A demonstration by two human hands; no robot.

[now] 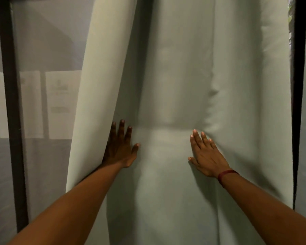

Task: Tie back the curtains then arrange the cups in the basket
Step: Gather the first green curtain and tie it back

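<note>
A pale grey-green curtain [175, 76] hangs straight ahead and fills the middle of the view in long folds. My left hand [121, 147] lies flat against it beside its left fold, fingers spread, partly tucked under that fold's edge. Further right, my right hand [206, 155] presses flat on the cloth with the fingers apart, and the fabric puckers just above its fingertips. A red thread band circles my right wrist. Neither hand grips the cloth. No cups or basket are in view.
A sheer grey net [48, 50] covers the window at the left, with a dark vertical frame bar [11, 103] behind it. Another dark bar [298, 103] runs down the right side past the curtain's edge. Pale panels show dimly through the net.
</note>
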